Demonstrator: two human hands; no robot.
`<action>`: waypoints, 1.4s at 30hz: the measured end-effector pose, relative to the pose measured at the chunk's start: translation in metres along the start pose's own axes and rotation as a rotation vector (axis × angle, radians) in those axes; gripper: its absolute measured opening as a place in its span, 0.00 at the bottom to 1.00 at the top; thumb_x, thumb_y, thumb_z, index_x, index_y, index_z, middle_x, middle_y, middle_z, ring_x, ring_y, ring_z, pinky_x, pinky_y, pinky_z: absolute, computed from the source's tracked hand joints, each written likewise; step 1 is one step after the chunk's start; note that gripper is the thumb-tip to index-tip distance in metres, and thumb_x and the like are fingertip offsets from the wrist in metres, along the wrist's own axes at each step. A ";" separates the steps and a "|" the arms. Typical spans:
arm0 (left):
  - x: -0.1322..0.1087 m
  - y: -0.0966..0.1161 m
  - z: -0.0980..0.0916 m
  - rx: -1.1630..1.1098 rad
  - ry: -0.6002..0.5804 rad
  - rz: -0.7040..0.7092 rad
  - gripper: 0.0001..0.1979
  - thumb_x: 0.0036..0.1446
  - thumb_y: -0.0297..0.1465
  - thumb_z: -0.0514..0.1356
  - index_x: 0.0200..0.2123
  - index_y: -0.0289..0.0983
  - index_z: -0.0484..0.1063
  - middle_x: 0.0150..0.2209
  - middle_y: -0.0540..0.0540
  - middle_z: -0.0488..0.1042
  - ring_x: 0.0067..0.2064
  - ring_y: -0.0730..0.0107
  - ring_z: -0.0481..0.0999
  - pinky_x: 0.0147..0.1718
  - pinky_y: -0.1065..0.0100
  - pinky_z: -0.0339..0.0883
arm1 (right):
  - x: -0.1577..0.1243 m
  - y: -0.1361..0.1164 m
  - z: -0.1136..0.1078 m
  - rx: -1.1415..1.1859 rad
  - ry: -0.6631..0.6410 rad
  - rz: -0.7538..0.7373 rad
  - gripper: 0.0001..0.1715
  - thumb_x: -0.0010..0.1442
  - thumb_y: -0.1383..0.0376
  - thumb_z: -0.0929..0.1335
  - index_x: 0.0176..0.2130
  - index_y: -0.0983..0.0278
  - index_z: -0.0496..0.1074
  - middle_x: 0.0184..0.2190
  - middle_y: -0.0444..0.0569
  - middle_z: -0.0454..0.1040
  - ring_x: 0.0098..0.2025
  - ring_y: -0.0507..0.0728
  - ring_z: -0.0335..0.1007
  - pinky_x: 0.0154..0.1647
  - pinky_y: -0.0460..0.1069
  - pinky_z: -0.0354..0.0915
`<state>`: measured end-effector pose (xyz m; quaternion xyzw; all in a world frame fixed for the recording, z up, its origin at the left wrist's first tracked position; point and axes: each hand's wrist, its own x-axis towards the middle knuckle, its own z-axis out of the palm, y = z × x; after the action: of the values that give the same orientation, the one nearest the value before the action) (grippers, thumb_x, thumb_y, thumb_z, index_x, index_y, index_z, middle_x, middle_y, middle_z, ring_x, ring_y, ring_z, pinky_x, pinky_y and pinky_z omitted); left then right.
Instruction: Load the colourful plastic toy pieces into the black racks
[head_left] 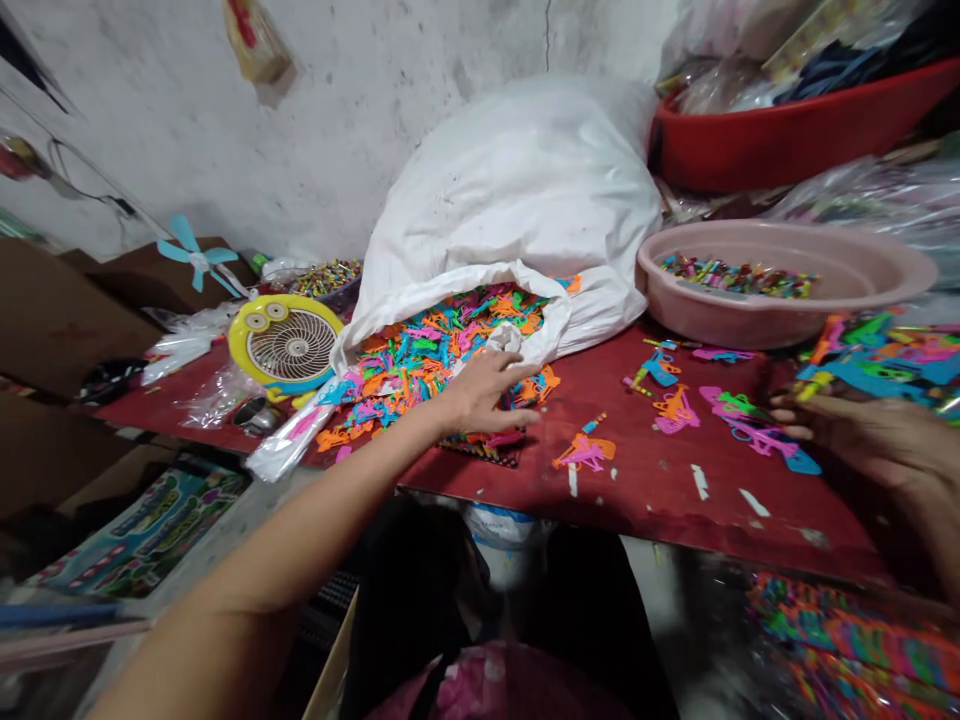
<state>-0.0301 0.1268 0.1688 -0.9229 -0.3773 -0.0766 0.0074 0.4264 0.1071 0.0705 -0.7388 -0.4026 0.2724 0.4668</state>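
Observation:
My left hand (487, 392) reaches over a heap of small colourful plastic toy pieces (420, 350), its fingers spread and nothing visibly held. The heap spills from the mouth of a large white sack (517, 190). At the right, my right hand (862, 440) has its fingertips closed on a small yellow stick-like piece (814, 386), beside a stack of coloured toy pieces (892, 360). Between the hands, small groups of flat, gun-shaped toy pieces (675, 408) lie on the red tabletop (637, 500), some with short striped sticks.
A pink basin (780, 325) holding small striped pieces stands at the back right, below a red basin (795, 130). A yellow fan (294, 345) and a metal cup (256, 416) sit left of the sack. Bagged toys (862, 640) lie low at right.

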 end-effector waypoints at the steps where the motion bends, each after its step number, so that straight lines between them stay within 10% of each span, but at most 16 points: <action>1: -0.003 -0.002 0.000 -0.024 -0.034 0.109 0.34 0.57 0.54 0.58 0.62 0.44 0.65 0.62 0.40 0.64 0.60 0.52 0.64 0.59 0.54 0.57 | -0.011 -0.003 0.005 0.172 -0.081 0.081 0.06 0.51 0.73 0.70 0.25 0.65 0.75 0.34 0.63 0.79 0.31 0.59 0.78 0.30 0.50 0.74; 6: -0.007 0.001 0.004 0.067 -0.164 0.139 0.20 0.59 0.41 0.58 0.51 0.41 0.76 0.57 0.39 0.67 0.55 0.52 0.67 0.53 0.54 0.61 | -0.062 -0.025 0.052 0.500 -0.364 0.072 0.17 0.43 0.66 0.77 0.36 0.65 0.78 0.36 0.56 0.79 0.31 0.57 0.77 0.30 0.48 0.75; 16: 0.022 0.015 0.010 0.097 -0.171 -0.571 0.16 0.58 0.37 0.56 0.44 0.40 0.80 0.52 0.38 0.70 0.55 0.43 0.67 0.49 0.47 0.65 | -0.105 -0.080 0.153 1.045 -0.604 0.211 0.17 0.47 0.69 0.75 0.39 0.60 0.74 0.32 0.44 0.80 0.34 0.52 0.77 0.36 0.47 0.75; 21: 0.014 -0.012 0.007 -0.081 -0.127 -0.328 0.22 0.61 0.48 0.55 0.49 0.42 0.77 0.58 0.41 0.69 0.60 0.48 0.65 0.58 0.48 0.60 | -0.101 -0.086 0.169 1.186 -0.612 0.224 0.13 0.48 0.69 0.75 0.36 0.60 0.74 0.31 0.41 0.78 0.34 0.49 0.75 0.38 0.44 0.74; 25: 0.002 -0.035 0.007 -0.251 -0.065 -0.026 0.19 0.67 0.37 0.50 0.54 0.41 0.74 0.59 0.44 0.70 0.61 0.62 0.66 0.61 0.58 0.58 | -0.091 -0.087 0.167 1.245 -0.521 0.183 0.06 0.53 0.66 0.74 0.32 0.60 0.73 0.27 0.39 0.75 0.27 0.46 0.70 0.31 0.41 0.72; 32: -0.003 -0.033 0.020 -0.202 0.005 0.017 0.18 0.65 0.36 0.52 0.52 0.44 0.75 0.52 0.48 0.77 0.60 0.58 0.67 0.62 0.53 0.55 | -0.101 -0.104 0.169 1.525 -0.320 0.214 0.06 0.60 0.71 0.70 0.31 0.60 0.72 0.29 0.37 0.76 0.27 0.42 0.70 0.32 0.37 0.71; 42: -0.004 -0.027 0.023 -0.072 -0.008 0.013 0.11 0.60 0.34 0.56 0.34 0.41 0.80 0.44 0.47 0.79 0.60 0.53 0.64 0.58 0.53 0.58 | -0.115 -0.121 0.195 1.415 -0.437 0.147 0.02 0.60 0.65 0.71 0.36 0.57 0.75 0.30 0.38 0.76 0.28 0.45 0.69 0.32 0.41 0.71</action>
<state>-0.0482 0.1453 0.1440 -0.9252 -0.3685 -0.0862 -0.0267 0.1729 0.1305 0.1023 -0.2158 -0.1642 0.6378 0.7209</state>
